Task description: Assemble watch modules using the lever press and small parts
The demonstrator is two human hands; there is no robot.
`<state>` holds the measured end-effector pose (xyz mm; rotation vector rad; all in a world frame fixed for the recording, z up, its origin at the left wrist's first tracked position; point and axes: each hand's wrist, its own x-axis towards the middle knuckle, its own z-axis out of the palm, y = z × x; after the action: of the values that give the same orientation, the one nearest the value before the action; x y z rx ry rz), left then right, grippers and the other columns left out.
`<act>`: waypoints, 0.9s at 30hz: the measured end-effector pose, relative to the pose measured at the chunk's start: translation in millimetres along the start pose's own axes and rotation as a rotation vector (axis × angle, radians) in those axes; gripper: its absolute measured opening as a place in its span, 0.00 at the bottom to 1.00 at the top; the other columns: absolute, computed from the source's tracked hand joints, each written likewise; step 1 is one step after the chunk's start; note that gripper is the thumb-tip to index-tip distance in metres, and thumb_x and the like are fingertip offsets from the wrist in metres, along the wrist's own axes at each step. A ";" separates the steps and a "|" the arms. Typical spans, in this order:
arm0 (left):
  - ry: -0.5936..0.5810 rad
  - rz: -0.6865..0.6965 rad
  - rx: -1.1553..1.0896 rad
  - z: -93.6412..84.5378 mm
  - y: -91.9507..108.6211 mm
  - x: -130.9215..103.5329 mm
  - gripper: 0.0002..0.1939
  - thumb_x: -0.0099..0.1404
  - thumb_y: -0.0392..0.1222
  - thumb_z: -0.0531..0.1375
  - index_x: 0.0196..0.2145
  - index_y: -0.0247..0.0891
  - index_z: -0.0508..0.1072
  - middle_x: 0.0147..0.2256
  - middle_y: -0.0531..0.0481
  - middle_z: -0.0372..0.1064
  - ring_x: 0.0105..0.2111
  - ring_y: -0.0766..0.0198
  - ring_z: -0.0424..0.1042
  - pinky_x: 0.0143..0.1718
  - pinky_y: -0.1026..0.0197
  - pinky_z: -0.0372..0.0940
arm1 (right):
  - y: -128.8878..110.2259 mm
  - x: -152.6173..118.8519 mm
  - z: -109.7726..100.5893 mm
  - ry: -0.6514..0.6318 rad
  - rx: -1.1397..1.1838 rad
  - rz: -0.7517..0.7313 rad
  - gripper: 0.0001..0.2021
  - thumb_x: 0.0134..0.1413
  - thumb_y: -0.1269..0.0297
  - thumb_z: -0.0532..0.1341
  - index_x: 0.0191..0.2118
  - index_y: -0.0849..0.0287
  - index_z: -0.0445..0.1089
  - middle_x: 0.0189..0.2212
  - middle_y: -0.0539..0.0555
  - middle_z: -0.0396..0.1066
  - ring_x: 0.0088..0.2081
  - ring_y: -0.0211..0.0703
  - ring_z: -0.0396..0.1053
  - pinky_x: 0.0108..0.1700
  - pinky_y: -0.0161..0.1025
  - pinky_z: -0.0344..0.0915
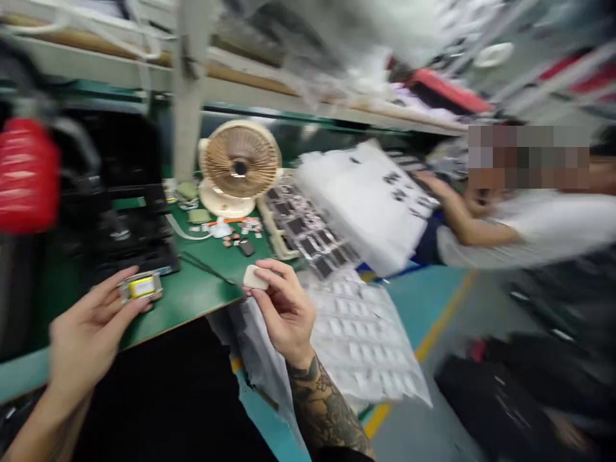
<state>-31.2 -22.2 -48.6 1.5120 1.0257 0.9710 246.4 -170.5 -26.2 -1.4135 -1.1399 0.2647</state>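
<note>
My left hand (99, 321) grips a small device housing (126, 290) by its edges, at the left front of the green bench (197, 296). A yellow-edged battery cell (143, 287) with a pale face sits in that housing. Between the thumb and fingers of my right hand (286, 305) is a small white rounded-square cover (255, 278), held just over the bench's front edge. The two hands are apart. Behind them, thin dark tweezers (206, 267) appear to lie on the green surface, blurred.
A beige fan (239, 160) stands behind small loose parts (235, 239). A black fixture (129, 244) is at left, a red object (29, 176) beyond it. Trays of dark parts (317, 240), white foam sheets (360, 199) and a bagged parts tray (366, 333) fill the right. A co-worker's arm (471, 218) reaches in there.
</note>
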 end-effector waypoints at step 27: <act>-0.085 0.068 -0.189 1.5 5.1 5.4 0.14 0.77 0.39 0.70 0.58 0.44 0.88 0.51 0.48 0.88 0.46 0.56 0.90 0.52 0.62 0.83 | -0.4 45.2 131.4 -0.437 0.158 -0.011 0.07 0.74 0.56 0.69 0.46 0.53 0.82 0.45 0.58 0.81 0.48 0.51 0.79 0.54 0.51 0.77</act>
<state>-27.5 -18.1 -43.3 1.4253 0.8039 1.0133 171.0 -54.2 -36.0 -1.2400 -1.4441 0.6658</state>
